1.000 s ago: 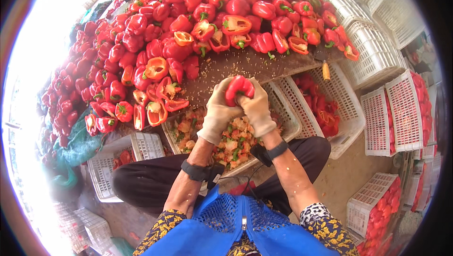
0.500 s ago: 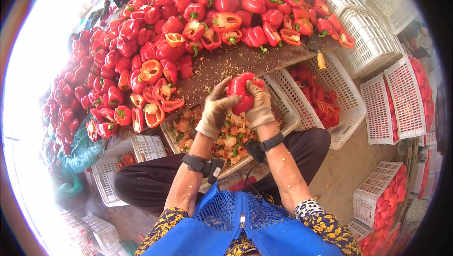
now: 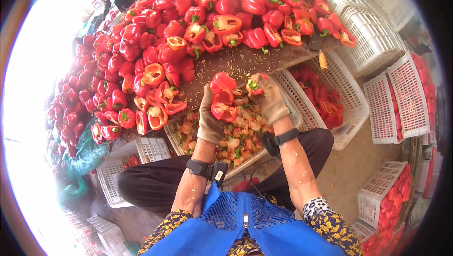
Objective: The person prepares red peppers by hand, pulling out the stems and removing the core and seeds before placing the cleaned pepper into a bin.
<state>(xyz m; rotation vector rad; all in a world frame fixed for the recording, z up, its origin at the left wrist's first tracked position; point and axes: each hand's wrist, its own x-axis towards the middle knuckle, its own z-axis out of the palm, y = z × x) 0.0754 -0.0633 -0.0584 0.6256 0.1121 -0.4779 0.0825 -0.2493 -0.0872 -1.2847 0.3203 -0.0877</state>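
My gloved left hand (image 3: 211,114) grips the opened red pepper (image 3: 222,98) over the scrap crate (image 3: 296,114), right hand (image 3: 271,98) closed on its stem core (image 3: 254,86) at three o'clock; a hard tug could fling seeds onto the worktop (image 3: 245,62).

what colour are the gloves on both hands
Beige-tan work gloves on the left hand and right hand, seen in the head view.

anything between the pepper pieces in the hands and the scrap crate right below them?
Nothing visible. The left hand holds the opened red pepper, the right hand the stem core, both directly over the scrap crate on the lap; only air between.
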